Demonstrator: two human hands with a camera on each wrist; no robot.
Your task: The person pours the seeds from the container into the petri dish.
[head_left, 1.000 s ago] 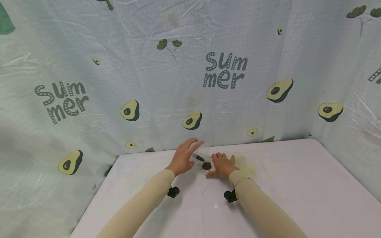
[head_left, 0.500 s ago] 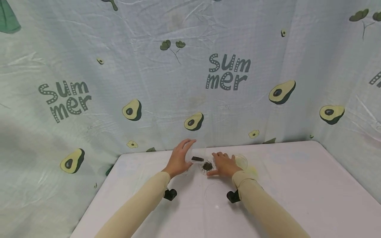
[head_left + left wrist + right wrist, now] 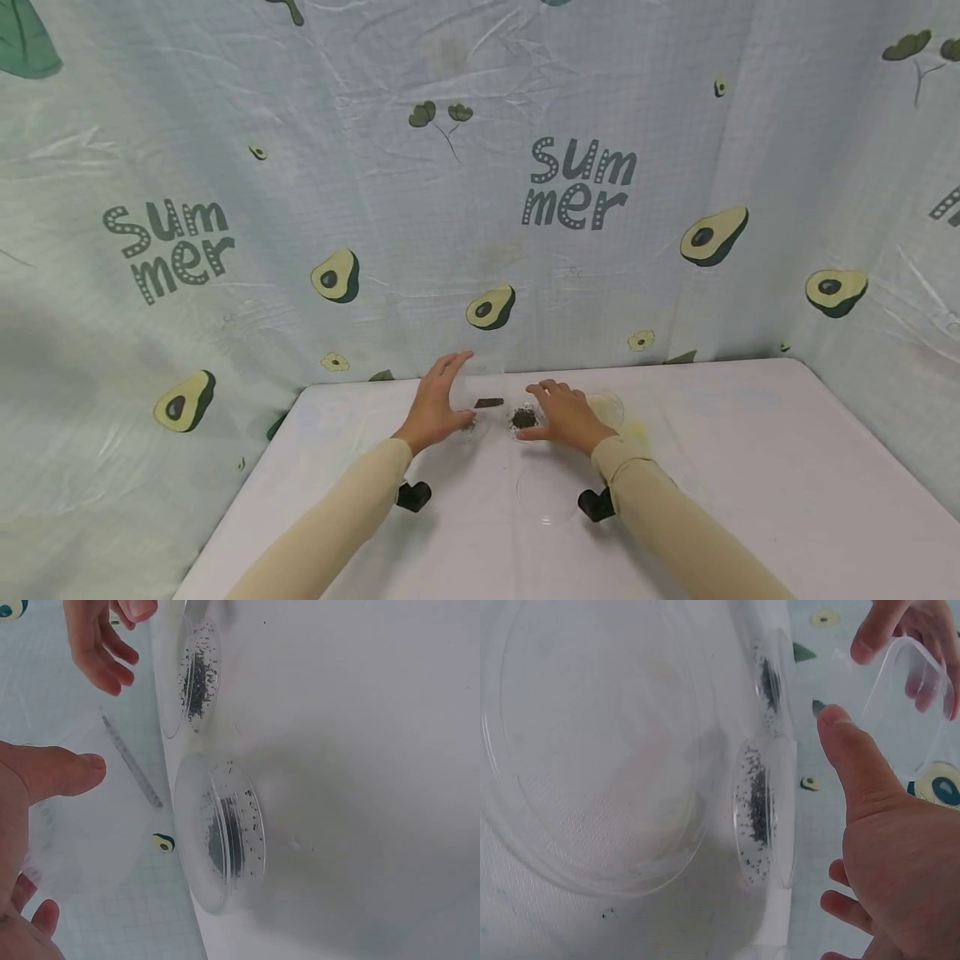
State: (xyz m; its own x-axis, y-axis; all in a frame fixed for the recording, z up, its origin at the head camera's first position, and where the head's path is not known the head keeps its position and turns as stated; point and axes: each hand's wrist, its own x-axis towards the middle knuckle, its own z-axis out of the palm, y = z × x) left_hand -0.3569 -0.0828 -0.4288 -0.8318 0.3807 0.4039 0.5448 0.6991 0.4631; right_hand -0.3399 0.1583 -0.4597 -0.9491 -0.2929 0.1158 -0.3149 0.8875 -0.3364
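Observation:
My left hand (image 3: pixel 435 406) grips a clear plastic container (image 3: pixel 909 705) by its sides, tipped over, with a strip of dark granules (image 3: pixel 489 402) along its low side. Just below it stands a clear petri dish (image 3: pixel 225 847) with dark granules inside. A second petri dish (image 3: pixel 524 419), right of it, carries a dark heap with scattered grains around. Over that dish's right side my right hand (image 3: pixel 566 416) hovers with thumb and fingers spread, holding nothing.
A larger-looking clear round dish or lid (image 3: pixel 600 750) lies nearer to me on the white table (image 3: pixel 750 467). Beyond my right hand is another clear round piece (image 3: pixel 609 407) beside a yellowish patch. A printed curtain (image 3: pixel 420 217) hangs behind the table's far edge.
My left hand has moved left with the container, away from the right dish to above the left one. My right hand stays by the right dish, its fingers slightly shifted.

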